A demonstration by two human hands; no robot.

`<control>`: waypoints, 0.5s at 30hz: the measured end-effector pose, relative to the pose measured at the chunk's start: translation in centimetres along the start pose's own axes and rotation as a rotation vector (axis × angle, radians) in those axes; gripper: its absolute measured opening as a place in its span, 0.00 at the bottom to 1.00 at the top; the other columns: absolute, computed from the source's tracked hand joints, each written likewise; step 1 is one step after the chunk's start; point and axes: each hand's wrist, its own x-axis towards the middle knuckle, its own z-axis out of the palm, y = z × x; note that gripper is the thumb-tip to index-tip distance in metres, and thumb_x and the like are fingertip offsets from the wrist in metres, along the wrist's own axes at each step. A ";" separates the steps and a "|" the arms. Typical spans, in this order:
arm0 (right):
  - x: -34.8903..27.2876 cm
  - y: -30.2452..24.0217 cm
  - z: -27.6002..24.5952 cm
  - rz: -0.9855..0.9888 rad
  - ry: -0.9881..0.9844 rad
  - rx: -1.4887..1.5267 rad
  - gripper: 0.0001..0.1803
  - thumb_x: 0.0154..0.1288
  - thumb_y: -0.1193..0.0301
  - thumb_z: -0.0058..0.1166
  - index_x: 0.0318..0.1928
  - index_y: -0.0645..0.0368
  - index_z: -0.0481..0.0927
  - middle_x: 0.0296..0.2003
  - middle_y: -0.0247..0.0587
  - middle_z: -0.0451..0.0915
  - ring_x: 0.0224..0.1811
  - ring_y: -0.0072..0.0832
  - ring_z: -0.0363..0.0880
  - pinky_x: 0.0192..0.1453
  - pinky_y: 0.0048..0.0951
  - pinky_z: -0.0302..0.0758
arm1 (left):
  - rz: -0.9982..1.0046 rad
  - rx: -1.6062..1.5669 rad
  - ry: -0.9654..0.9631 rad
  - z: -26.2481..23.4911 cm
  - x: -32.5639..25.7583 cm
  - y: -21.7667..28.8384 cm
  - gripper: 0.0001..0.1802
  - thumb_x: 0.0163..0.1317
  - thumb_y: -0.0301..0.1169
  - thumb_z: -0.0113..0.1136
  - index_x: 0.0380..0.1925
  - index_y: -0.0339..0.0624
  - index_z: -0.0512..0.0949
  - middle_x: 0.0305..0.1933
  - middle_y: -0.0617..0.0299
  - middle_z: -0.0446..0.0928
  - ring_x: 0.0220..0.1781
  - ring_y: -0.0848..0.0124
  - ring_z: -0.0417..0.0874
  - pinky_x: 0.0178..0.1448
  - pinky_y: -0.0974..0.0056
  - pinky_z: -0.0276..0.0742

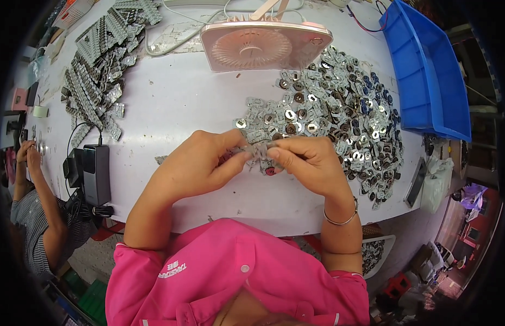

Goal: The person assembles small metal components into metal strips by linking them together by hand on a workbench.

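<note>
My left hand and my right hand meet above the near middle of the white table. Between their fingertips is a strip of small grey metal-and-plastic parts, blurred in places. Fingers of both hands are closed in a pinch on it. From under my left hand a grey end sticks out at the left; whether it belongs to the same strip is hidden. A small red round bit shows just below my fingertips. Right beyond my right hand spreads a heap of small grey parts with silver, brown and dark blue discs.
A pink fan stands at the back. Stacked grey strips lie at the far left, a black power bank with cables nearer. A blue bin stands at the right, by a phone-like slab. Another person's hands work at the left.
</note>
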 end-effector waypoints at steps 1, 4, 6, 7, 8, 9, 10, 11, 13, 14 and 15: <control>0.0 -0.2 0.0 0.002 0.003 0.000 0.09 0.66 0.71 0.56 0.35 0.67 0.82 0.20 0.36 0.79 0.23 0.17 0.80 0.26 0.19 0.73 | -0.004 -0.055 -0.043 -0.1 0.0 0.0 0.09 0.62 0.33 0.57 0.34 0.37 0.76 0.20 0.50 0.76 0.20 0.52 0.76 0.26 0.58 0.70; 0.0 -0.2 0.4 0.058 -0.091 0.110 0.09 0.66 0.71 0.56 0.34 0.66 0.80 0.21 0.34 0.79 0.23 0.16 0.79 0.26 0.19 0.73 | 0.034 -0.094 -0.037 0.1 -0.1 -0.6 0.09 0.62 0.32 0.58 0.32 0.36 0.77 0.19 0.53 0.76 0.17 0.61 0.76 0.25 0.61 0.69; -0.3 0.1 0.9 0.011 -0.059 0.065 0.09 0.68 0.70 0.54 0.34 0.64 0.79 0.21 0.32 0.77 0.22 0.15 0.78 0.25 0.18 0.72 | -0.005 -0.222 -0.088 -0.3 -0.1 -0.4 0.08 0.63 0.31 0.58 0.33 0.36 0.77 0.19 0.55 0.77 0.17 0.66 0.75 0.25 0.63 0.69; -0.3 0.1 0.9 0.011 -0.057 0.065 0.09 0.68 0.70 0.54 0.34 0.64 0.79 0.21 0.32 0.77 0.22 0.15 0.78 0.25 0.18 0.72 | -0.044 -0.352 -0.139 -0.4 -0.1 -0.3 0.08 0.63 0.31 0.58 0.34 0.36 0.78 0.20 0.58 0.77 0.18 0.72 0.75 0.25 0.65 0.69; -0.4 0.1 1.0 0.087 -0.084 0.222 0.09 0.69 0.69 0.53 0.35 0.64 0.78 0.21 0.30 0.76 0.22 0.15 0.77 0.24 0.18 0.70 | -0.042 -0.351 -0.141 -0.5 -0.1 -0.1 0.08 0.63 0.31 0.58 0.34 0.36 0.78 0.20 0.58 0.77 0.18 0.72 0.75 0.25 0.65 0.69; -0.3 0.2 1.0 0.162 -0.113 0.381 0.09 0.69 0.69 0.52 0.36 0.63 0.78 0.21 0.29 0.76 0.21 0.14 0.76 0.23 0.17 0.69 | -0.023 -0.445 -0.157 -0.5 -0.1 0.0 0.07 0.64 0.30 0.57 0.35 0.37 0.78 0.21 0.60 0.78 0.20 0.76 0.75 0.25 0.66 0.69; -0.3 0.2 1.1 0.162 -0.113 0.381 0.09 0.69 0.69 0.52 0.36 0.63 0.78 0.21 0.29 0.76 0.21 0.14 0.76 0.23 0.17 0.69 | -0.004 -0.538 -0.172 -0.5 -0.2 0.0 0.07 0.64 0.29 0.57 0.36 0.37 0.79 0.22 0.62 0.78 0.21 0.80 0.74 0.26 0.68 0.69; -0.3 0.2 1.2 0.183 -0.082 0.471 0.10 0.70 0.68 0.52 0.36 0.63 0.77 0.20 0.28 0.75 0.20 0.13 0.74 0.22 0.17 0.68 | -0.005 -0.538 -0.172 -0.3 -0.2 0.1 0.07 0.64 0.29 0.57 0.36 0.37 0.79 0.22 0.62 0.78 0.21 0.80 0.74 0.26 0.68 0.69; -0.2 0.2 1.5 0.204 -0.050 0.558 0.10 0.70 0.68 0.51 0.36 0.63 0.77 0.20 0.27 0.74 0.20 0.12 0.73 0.21 0.16 0.66 | 0.123 -0.288 0.057 0.4 0.0 0.4 0.05 0.63 0.26 0.57 0.36 0.36 0.78 0.25 0.61 0.80 0.21 0.76 0.77 0.27 0.71 0.71; -0.1 0.3 1.8 0.144 0.077 0.465 0.10 0.70 0.68 0.51 0.35 0.63 0.76 0.19 0.27 0.74 0.20 0.11 0.72 0.21 0.16 0.66 | 0.123 -0.289 0.058 0.9 0.2 0.2 0.05 0.63 0.26 0.57 0.36 0.36 0.78 0.25 0.61 0.80 0.21 0.76 0.77 0.27 0.71 0.71; 0.0 0.5 2.1 0.084 0.200 0.371 0.10 0.70 0.69 0.51 0.34 0.63 0.75 0.19 0.27 0.74 0.19 0.11 0.70 0.21 0.16 0.65 | 0.230 -0.094 0.200 1.4 0.6 -0.1 0.04 0.61 0.27 0.59 0.34 0.40 0.78 0.24 0.61 0.79 0.21 0.71 0.78 0.27 0.67 0.71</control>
